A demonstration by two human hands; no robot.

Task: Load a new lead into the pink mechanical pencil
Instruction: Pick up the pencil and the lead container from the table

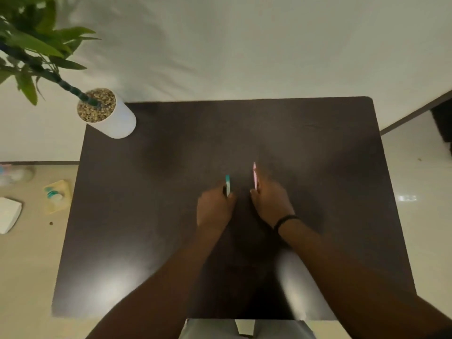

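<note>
the left hand (215,206) is curled closed around a small teal and white lead case (228,185), whose far end sticks up out of the fist. the right hand (270,203) is closed around the pink mechanical pencil (254,176), which points away from the person, its far end rising clear of the fingers. the 2 hands sit side by side, near each other but apart, over the middle of the table (171,216), and the pencil and the case stand roughly parallel with a narrow gap between them. motion blur softens both, so i cannot tell which end of the pencil faces out, or whether the case is open. a black band (285,220) circles the right wrist, and both bare forearms reach in from the near edge.

the table is dark brown with rounded corners and a dull sheen. on its far left corner stands a white cylindrical pot (115,121) topped with pebbles, from which a green leafy plant (31,45) leans out to the far left. beyond the table's left edge, on the pale floor (29,265), lie a yellowish packet with teal items (56,195), a white flat object (8,215), and something clear and blurred farther back. a pale wall fills the far side.
</note>
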